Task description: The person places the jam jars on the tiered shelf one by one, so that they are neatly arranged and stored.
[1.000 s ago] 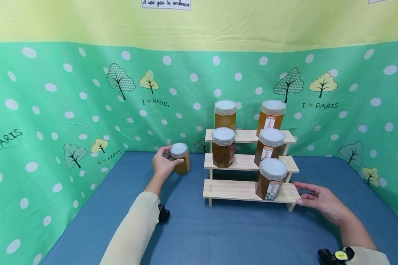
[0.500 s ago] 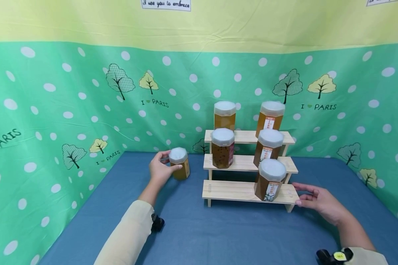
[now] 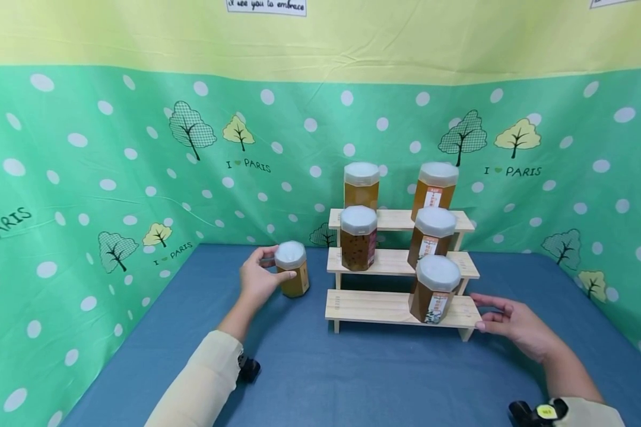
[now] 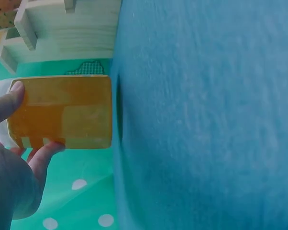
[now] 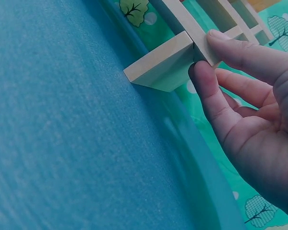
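My left hand (image 3: 259, 279) grips a honey jar (image 3: 292, 279) with a white lid, left of the stepped wooden display rack (image 3: 371, 303). In the left wrist view the thumb and fingers span the amber jar (image 4: 67, 112) near its lid. Its base is close to the blue cloth; whether it touches I cannot tell. My right hand (image 3: 518, 326) pinches the right end of the rack's lowest board between thumb and finger, as the right wrist view shows at the board's end (image 5: 194, 40). One honey jar (image 3: 435, 290) stands on the lowest step, at its right side.
On the middle step stand a dark speckled jar (image 3: 359, 240) and a brown jar (image 3: 432, 231). Two more jars, a golden one (image 3: 361, 190) and a labelled one (image 3: 434, 193), occupy the top step. A green dotted curtain (image 3: 299, 154) hangs behind the blue-covered table (image 3: 320, 379).
My left hand has brought the honey jar nearer to me, then slightly right toward the rack. The right hand keeps its hold on the lowest board, and the rack stays put.
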{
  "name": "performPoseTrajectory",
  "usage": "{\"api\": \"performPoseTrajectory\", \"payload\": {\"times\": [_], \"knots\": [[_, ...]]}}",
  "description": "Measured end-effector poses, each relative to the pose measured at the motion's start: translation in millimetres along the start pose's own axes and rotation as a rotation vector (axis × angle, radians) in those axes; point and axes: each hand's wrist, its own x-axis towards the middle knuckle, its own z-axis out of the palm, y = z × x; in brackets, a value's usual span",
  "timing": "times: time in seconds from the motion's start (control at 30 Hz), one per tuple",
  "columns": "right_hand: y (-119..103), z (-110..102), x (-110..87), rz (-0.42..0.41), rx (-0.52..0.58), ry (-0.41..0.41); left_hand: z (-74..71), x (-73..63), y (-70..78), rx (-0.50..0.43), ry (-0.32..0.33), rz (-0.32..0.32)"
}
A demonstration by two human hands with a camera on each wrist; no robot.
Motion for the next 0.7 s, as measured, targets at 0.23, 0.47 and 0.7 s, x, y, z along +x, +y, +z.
{"api": "performPoseTrajectory", "payload": {"times": [0.23,0.47,0.7], "knots": [[0,0,0.0,-0.015,0.005,-0.014,0.2,-8.0,8.2,-0.004,-0.024,0.003],[0,0,0.0,0.005,0.000,0.009,-3.2,-15.8,18.8,-0.021,-0.044,0.017],[0,-1,0.2,-0.002,-0.003,0.011,-8.1,-24.4,28.4,-0.022,-0.058,0.038]]}}
